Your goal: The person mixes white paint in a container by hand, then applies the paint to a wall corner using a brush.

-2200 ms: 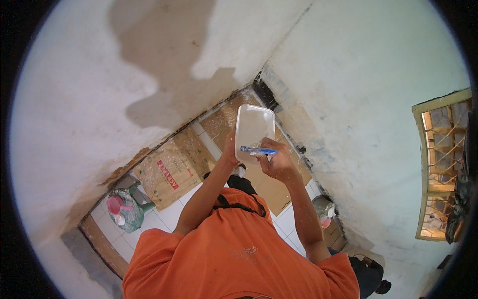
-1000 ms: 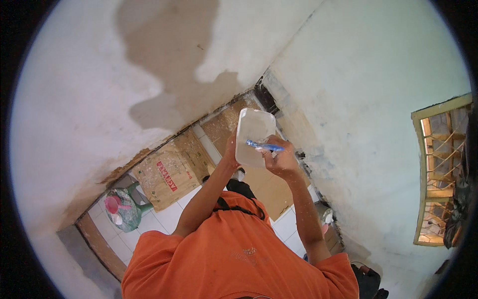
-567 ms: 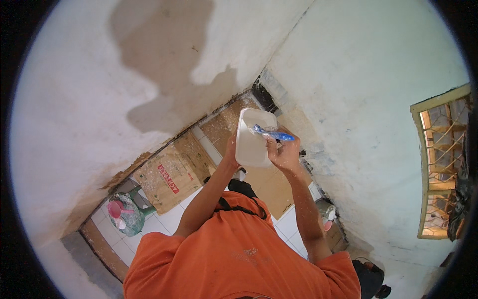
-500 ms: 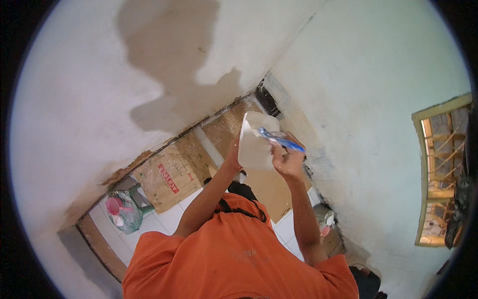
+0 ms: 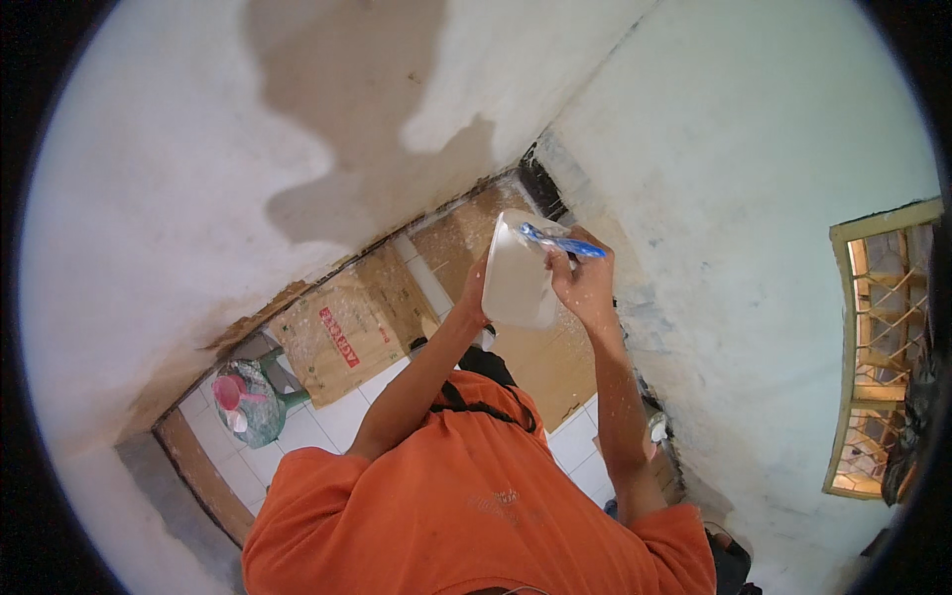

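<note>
"Surroundings first, biggest down?"

"Two walls met ahead of me: the stained left wall (image 5: 188, 188) and the greenish right wall (image 5: 744, 188), with a barred window (image 5: 880, 317) in it. Brown cardboard (image 5: 375, 315) covered part of the tiles (image 5: 305, 434). Off to my left stood a green stool (image 5: 264, 421), a pink dipper (image 5: 228, 391) on it."

"And in your hands?"

"A whitish tub (image 5: 518, 286), held out over the cardboard in front of my body. My left hand (image 5: 477, 294) clasped its left side; the fingers underneath were hidden. My right hand (image 5: 587, 282) pinched a blue-handled brush (image 5: 572, 244) between thumb and fingers, laid across the tub's right side near the far end."

"Was the brush touching the rim?"

"Could not tell. Nor how full the tub was."

"Which step, by your reckoning?"

"Working the brush at the tub: loading or wiping it, I judged."

"What did the next move call for?"

"In my judgement, a steady, level left hand, and a light right wrist to clear the rim, brush head kept over the opening against drips."
</note>
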Demonstrator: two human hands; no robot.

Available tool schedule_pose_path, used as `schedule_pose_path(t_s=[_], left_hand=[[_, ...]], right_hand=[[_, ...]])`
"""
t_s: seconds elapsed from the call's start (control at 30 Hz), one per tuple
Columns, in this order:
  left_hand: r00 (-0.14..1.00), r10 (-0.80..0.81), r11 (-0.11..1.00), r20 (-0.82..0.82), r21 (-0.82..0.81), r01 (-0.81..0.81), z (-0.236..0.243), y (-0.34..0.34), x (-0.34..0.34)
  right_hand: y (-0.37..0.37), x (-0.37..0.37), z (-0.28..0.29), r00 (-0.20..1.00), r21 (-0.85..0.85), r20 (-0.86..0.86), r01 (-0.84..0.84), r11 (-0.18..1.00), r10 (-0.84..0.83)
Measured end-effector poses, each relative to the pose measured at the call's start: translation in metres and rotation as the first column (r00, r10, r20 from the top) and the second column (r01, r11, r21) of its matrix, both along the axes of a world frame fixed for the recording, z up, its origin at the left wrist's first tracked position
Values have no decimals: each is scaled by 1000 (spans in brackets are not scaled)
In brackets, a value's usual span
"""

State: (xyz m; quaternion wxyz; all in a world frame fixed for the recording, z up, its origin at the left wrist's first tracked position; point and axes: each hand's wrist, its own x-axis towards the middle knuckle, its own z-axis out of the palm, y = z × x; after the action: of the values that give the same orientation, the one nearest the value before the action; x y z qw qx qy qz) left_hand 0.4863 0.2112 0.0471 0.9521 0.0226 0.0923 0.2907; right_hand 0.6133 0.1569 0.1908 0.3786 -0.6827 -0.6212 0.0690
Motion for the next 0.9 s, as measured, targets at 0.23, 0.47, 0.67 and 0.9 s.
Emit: schedule_pose_path(t_s=[0.23, 0.47, 0.67, 0.9], left_hand=[[987, -82, 993, 138, -70, 92, -9, 5, 5], [997, -14, 999, 81, -27, 16, -13, 8, 9], [999, 3, 1000, 44, 17, -4, -6, 9, 6], [987, 58, 983, -147, 179, -31, 27, 1, 0]], right_hand=[[18, 8, -13, 985, -12, 86, -150, 989, 150], [-5, -8, -23, 985, -116, 84, -139, 983, 150], [-28, -27, -15, 979, -82, -55, -199, 977, 195], [-35, -27, 36, 976, -156, -216, -53, 986, 18]])
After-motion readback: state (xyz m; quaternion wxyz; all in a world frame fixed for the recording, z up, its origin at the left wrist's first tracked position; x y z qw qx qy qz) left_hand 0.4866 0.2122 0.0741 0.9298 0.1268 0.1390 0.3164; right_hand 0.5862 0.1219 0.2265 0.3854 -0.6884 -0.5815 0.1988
